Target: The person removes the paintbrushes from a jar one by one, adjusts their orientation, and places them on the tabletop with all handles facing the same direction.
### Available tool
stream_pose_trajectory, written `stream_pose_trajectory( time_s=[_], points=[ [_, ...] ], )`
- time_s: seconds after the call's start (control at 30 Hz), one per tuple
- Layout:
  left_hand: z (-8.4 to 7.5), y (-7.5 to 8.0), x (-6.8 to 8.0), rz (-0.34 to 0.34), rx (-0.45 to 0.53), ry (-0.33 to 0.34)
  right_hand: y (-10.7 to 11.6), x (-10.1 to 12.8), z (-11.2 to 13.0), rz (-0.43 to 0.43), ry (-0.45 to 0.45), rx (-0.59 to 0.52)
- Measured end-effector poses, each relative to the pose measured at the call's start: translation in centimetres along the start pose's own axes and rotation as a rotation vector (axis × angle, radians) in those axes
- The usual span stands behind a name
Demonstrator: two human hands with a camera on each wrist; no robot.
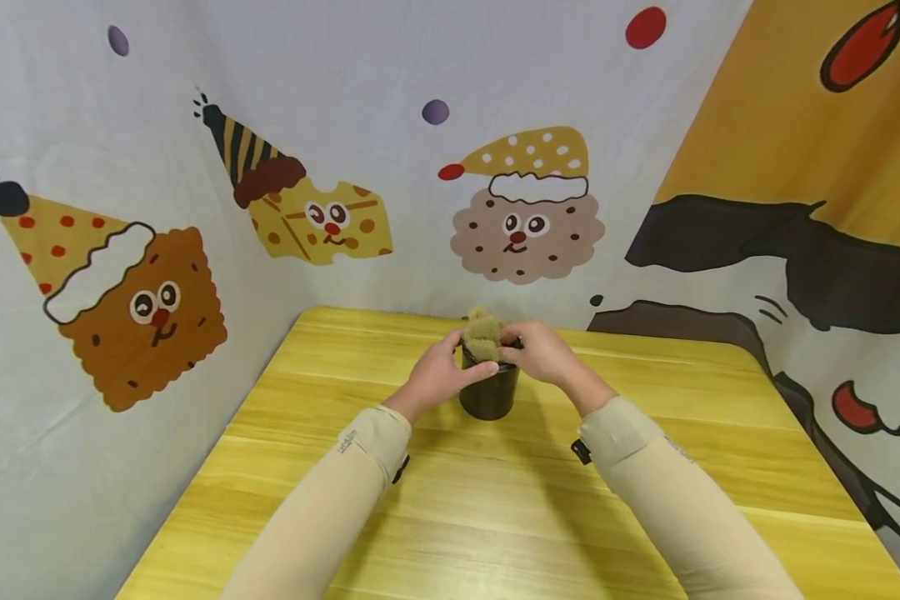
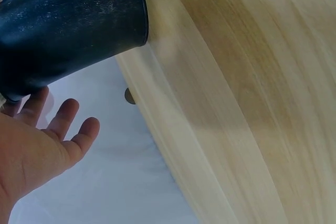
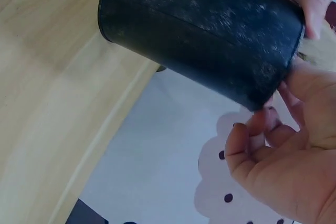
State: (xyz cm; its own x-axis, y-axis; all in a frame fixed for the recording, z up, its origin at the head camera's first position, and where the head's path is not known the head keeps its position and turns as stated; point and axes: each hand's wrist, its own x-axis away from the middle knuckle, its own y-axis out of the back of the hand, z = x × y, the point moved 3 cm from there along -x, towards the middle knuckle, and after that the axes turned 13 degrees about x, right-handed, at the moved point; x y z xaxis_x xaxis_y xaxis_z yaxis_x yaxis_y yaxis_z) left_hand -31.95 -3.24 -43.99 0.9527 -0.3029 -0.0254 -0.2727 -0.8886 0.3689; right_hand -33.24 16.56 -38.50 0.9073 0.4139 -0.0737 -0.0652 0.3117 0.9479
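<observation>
Cup (image 1: 489,398), black and upright, stands on the desk (image 1: 510,517) between the two hands in the head view. From its mouth pokes a fuzzy tan bundle (image 1: 482,332), too blurred to identify, its lower part hidden inside. The left hand (image 1: 438,375) is at one side of the mouth, thumb laid across the front rim; the right hand (image 1: 546,354) touches the bundle from the opposite side, some fingertips hidden. Behind the hands hangs a cartoon-printed cloth (image 1: 412,50); pale sleeves (image 1: 300,508) run back from both wrists, cut off by the lower edge.

Left wrist view: three fingers of the left hand stand apart, loosely bent, beside the cup's rim. Thumb and palm are partly cut off, so whether it grips I cannot tell.

Right wrist view: the right hand's fingers curl at the rim, yet their tips' contact is covered, and whether they pinch anything I cannot tell. Across the mouth, the left hand is cropped; only a sliver of bundle shows between them.
</observation>
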Motion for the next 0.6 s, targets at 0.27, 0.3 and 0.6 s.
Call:
stream_pose_trajectory(
  time_s=[0.27,0.3,0.6],
  points=[
    [0.0,0.0,-0.1,-0.019,-0.018,0.043,3.5,1.6,-0.8,-0.077,-0.065,-0.154],
    [0.1,-0.1,-0.1,-0.02,-0.016,0.042,4.1,1.9,-0.9,-0.101,-0.076,-0.166],
    [0.3,-0.3,0.0,-0.022,0.002,0.055,8.2,4.4,-2.8,-0.256,-0.217,-0.313]
  ],
)
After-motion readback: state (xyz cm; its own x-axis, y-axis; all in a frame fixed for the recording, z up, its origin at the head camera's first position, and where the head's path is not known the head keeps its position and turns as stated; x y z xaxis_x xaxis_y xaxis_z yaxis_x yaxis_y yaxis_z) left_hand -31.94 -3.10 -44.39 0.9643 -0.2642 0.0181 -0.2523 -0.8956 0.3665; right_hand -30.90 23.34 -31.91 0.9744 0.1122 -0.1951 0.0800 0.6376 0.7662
